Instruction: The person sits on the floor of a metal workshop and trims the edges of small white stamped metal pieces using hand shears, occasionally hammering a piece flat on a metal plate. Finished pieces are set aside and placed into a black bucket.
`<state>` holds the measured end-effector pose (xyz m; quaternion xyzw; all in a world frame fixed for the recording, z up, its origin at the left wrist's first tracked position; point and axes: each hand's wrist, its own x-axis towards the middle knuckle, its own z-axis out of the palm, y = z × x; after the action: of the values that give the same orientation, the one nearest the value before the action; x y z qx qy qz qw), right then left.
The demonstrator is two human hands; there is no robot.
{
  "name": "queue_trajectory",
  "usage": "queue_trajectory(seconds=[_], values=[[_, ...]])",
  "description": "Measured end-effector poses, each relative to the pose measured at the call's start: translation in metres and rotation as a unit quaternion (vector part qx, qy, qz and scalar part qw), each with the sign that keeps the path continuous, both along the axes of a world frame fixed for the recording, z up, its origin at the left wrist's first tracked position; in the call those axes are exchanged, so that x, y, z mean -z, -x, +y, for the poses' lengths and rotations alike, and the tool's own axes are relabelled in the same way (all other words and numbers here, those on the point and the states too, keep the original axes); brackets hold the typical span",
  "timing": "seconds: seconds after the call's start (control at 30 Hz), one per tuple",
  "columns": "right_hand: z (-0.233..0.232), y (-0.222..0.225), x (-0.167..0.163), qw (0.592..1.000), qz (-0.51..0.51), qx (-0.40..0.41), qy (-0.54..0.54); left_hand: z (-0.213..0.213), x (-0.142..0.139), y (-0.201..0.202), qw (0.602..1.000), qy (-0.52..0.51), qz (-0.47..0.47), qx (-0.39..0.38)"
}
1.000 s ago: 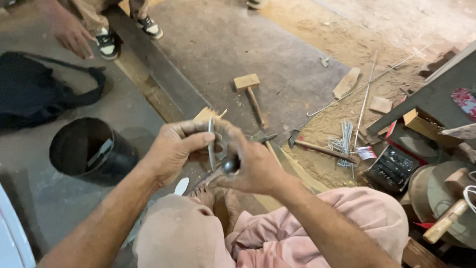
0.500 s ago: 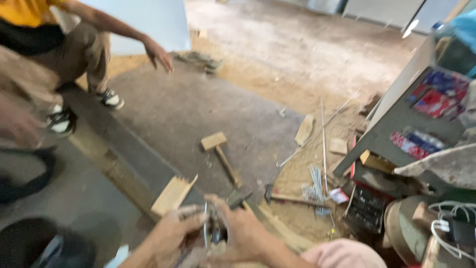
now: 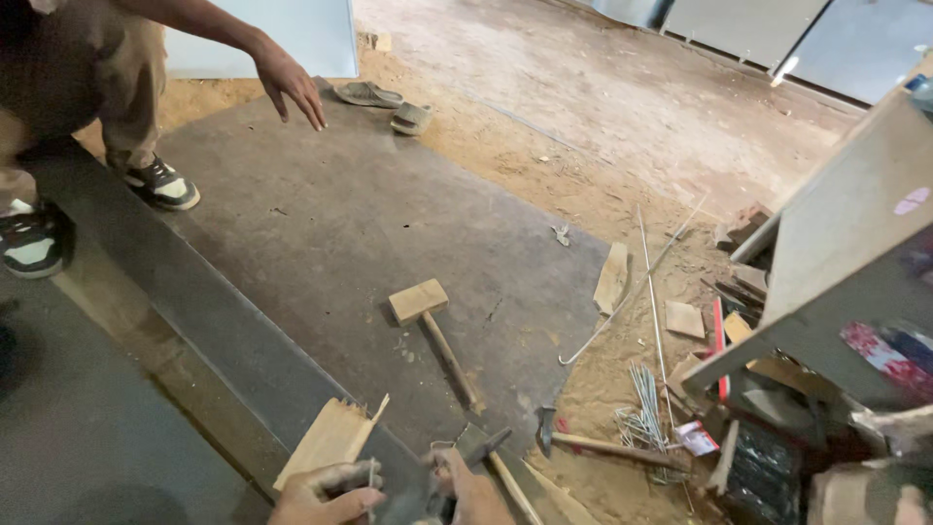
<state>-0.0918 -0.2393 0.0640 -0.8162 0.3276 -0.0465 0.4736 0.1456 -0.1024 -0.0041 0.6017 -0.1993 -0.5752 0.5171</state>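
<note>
A large dark floor sheet point(image 3: 321, 233) covers the middle of the sandy ground, with a long dark beam point(image 3: 194, 311) running along its near edge. Another person's hand point(image 3: 290, 86) hangs open above the sheet's far side, near their sneaker point(image 3: 160, 185). A wooden mallet point(image 3: 432, 335) lies flat on the sheet, and a broken plank piece point(image 3: 326, 442) rests just beside the beam. Right of the mallet, a hammer point(image 3: 593, 445) lies on the sand near a bundle of thin metal rods point(image 3: 643, 403). At the bottom edge, the left hand point(image 3: 326, 494) curls around a thin metal piece point(image 3: 370, 476); the right hand point(image 3: 476, 496) is closed on a dark tool point(image 3: 418, 504), both hands touching, partly cut off
</note>
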Motion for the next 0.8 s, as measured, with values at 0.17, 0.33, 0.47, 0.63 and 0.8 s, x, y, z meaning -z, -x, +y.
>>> queue_trajectory(seconds=[0.17, 0.33, 0.47, 0.63, 0.8], values=[[-0.001, -0.062, 0.060, 0.965, 0.236, -0.024, 0.114, 0.014, 0.031, -0.048, 0.930, -0.054, -0.360, 0.045], [0.019, -0.092, 0.062, 0.924, 0.341, -0.049, 0.164, 0.006, 0.028, -0.049, 0.826, -0.053, -0.515, 0.222], [0.017, -0.081, 0.055, 0.946, 0.244, -0.060, 0.207, -0.008, -0.003, -0.038, 0.771, -0.118, -0.534, 0.327], [0.016, -0.078, 0.050, 0.960, 0.155, -0.090, 0.216, -0.014, -0.040, -0.031, 0.767, -0.127, -0.550, 0.303], [0.031, -0.084, 0.044, 0.967, 0.103, -0.098, 0.211, -0.009, -0.061, -0.023, 0.751, -0.132, -0.588, 0.269]])
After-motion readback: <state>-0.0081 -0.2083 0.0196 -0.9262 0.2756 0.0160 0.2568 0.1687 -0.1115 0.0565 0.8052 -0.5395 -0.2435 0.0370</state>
